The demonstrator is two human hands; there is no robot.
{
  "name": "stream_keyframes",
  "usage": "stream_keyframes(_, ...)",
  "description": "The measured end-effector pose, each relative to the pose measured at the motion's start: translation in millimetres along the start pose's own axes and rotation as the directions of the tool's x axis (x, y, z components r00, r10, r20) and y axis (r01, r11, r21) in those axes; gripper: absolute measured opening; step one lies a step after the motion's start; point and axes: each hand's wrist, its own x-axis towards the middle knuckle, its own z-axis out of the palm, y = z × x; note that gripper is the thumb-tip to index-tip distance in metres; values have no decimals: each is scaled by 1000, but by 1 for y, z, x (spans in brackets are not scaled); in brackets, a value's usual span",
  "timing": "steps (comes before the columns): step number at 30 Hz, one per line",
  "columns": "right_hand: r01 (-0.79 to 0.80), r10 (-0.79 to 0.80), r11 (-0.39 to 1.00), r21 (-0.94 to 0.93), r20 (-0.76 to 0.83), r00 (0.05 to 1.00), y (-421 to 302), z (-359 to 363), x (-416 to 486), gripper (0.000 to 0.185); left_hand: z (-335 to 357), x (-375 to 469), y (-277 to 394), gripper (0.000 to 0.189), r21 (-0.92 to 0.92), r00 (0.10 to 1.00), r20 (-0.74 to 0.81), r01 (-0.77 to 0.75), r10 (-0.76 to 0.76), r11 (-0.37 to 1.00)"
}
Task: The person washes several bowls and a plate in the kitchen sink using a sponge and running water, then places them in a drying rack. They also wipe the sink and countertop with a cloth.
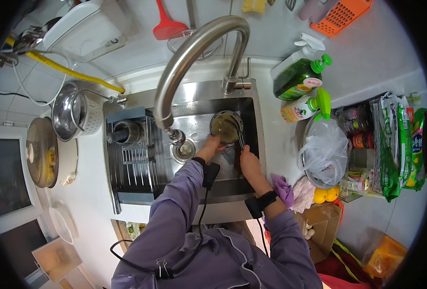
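Note:
My left hand (212, 146) grips the near rim of a round bowl (212, 123) over the right half of the steel sink (179, 113). Inside the bowl is a cloudy yellowish liquid (225, 127). Between the fingers of my right hand (250, 163) is a slender utensil (241, 138) whose far end dips into the liquid at the bowl's right side; its exact kind cannot be made out. The curved metal faucet (199, 47) arches over the sink, and its nozzle (177, 137) hangs left of the bowl, above the drain strainer (183, 150).
A grey drying rack (130, 195) with a stone mortar (133, 133) fills the sink's left side. Pump and spray bottles (296, 81) stand at the right rear. A plastic bag (323, 148) lies in a metal basin further right. Black cables (203, 216) run from both wrist straps.

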Motion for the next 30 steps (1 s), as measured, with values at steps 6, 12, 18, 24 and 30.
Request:
stream_keyframes(6,-16,48,918,396,-72,996,13,9,0,15,1,18,-7,32,-14,993,-102,-67,65,998)
stream_keyframes(12,-154,126,765,626,89,988,22,19,0,18,-36,-3,-7,38,176,995,-38,-84,92,981)
stream_keyframes(18,-415,271,650,636,316,909,17,46,21,26,-85,-39,-22,37,162,999,-24,48,-44,986)
stream_keyframes(24,-706,486,498,503,512,708,37,81,42,34,-109,-56,-39,40,167,991,108,59,-77,984)
stream_keyframes(30,-646,550,750,141,409,728,113,169,66,34,-99,-62,-39,40,153,993,-23,114,-112,982)
